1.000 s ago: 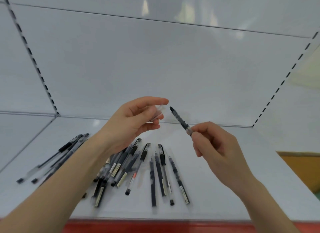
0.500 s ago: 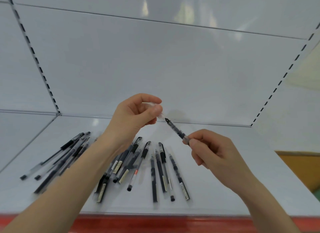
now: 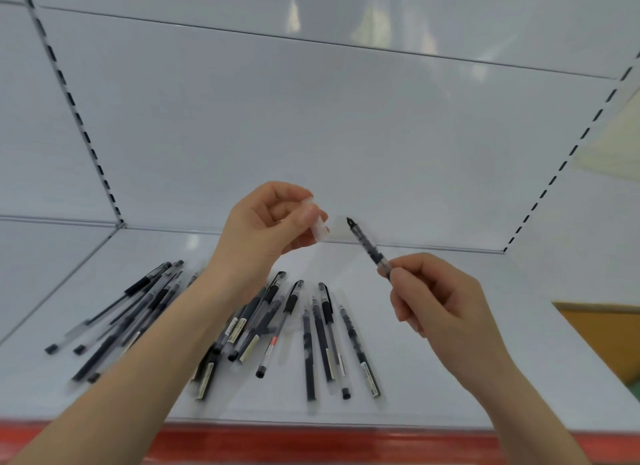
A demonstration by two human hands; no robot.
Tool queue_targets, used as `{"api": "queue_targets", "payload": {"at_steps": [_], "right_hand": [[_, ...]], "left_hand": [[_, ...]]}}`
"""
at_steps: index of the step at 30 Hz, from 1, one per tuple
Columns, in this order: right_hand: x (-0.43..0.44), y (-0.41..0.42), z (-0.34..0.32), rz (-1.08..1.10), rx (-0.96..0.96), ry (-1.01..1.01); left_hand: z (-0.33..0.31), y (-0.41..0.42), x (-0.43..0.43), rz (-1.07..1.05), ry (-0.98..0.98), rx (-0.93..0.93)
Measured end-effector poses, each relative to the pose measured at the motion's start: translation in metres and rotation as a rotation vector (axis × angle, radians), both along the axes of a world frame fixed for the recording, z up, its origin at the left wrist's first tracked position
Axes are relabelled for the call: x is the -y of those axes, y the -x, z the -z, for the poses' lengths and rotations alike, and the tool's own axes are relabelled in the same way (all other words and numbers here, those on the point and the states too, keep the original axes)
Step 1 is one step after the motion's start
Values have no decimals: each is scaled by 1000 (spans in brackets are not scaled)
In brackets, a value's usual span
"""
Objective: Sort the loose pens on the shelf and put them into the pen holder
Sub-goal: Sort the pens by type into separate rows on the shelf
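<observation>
Since prev: clear cap (image 3: 317, 224) & pen (image 3: 367, 244) moving apart. I'm seeing L hand (image 3: 266, 229) fingers pinching cap, R hand (image 3: 440, 302) fingers gripping pen; loose pens (image 3: 311, 340) lying on shelf (image 3: 450, 378).

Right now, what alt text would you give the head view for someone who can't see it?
Two bare hands are held above a white shelf: the left hand pinches a clear cap, and the right hand holds an uncapped pen with its tip near the cap but apart from it. Loose pens lie scattered below; no pen holder shows.
</observation>
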State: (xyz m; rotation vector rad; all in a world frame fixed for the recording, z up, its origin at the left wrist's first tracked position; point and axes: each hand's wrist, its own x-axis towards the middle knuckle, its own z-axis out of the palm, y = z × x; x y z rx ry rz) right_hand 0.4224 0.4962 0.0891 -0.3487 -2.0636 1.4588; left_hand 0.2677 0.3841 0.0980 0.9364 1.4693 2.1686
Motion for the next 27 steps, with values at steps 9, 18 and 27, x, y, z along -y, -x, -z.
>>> {"api": "queue_targets", "payload": {"at_steps": [9, 18, 27], "right_hand": [[0, 0, -3, -34, -2, -107], [-4, -2, -2, -48, 58, -140], [1, -1, 5, -38, 124, -75]], "left_hand": [[4, -4, 0, 75, 80, -84], [4, -1, 0, 44, 73, -84], [7, 0, -4, -59, 15, 7]]}}
